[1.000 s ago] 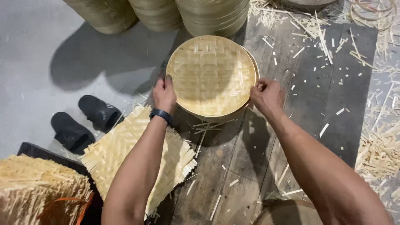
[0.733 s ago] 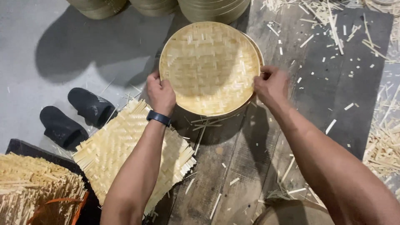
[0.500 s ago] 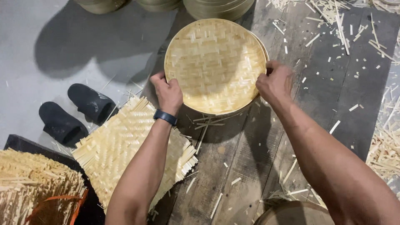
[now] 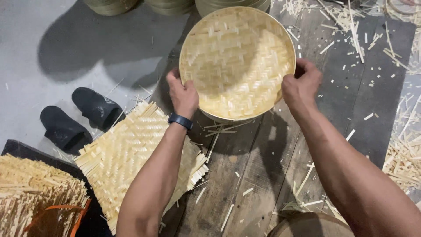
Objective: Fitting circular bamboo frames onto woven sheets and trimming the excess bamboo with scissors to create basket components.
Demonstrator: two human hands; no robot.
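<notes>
- My left hand [image 4: 183, 94]: fingers curled around the left edge of the round woven bamboo tray [image 4: 237, 61], thumb lying on the woven face; a dark wristband [image 4: 180, 120] sits on that wrist.
- My right hand [image 4: 301, 85]: closed on the tray's right edge, fingers wrapped behind the rim, thumb toward the weave.
- Round woven bamboo tray: held between both hands above the floor, its pale herringbone-woven face turned up toward me, a thin rim band running round it; it casts a shadow on the boards just below.
- Flat woven bamboo mat [image 4: 131, 158]: lies on the floor under my left forearm, squarish, with untrimmed strip ends sticking out along its edges.
- Bundle of bamboo strips [image 4: 30, 193]: at the lower left corner, resting on a dark board, crossed by an orange cord [image 4: 66, 217].
- Pair of black slippers [image 4: 76, 116]: side by side on the grey floor, left of the mat.
- Stacked bamboo baskets [image 4: 175, 5]: along the top edge, only their lower parts in view.
- Round wooden object [image 4: 307, 226]: at the bottom edge, partly cut off; I cannot tell what it is.
- Surface: a grey concrete floor [image 4: 52, 48] on the left meets dark wooden planks [image 4: 368, 87] on the right; bamboo offcuts [image 4: 405, 160] litter the planks, thickest at the right edge.
</notes>
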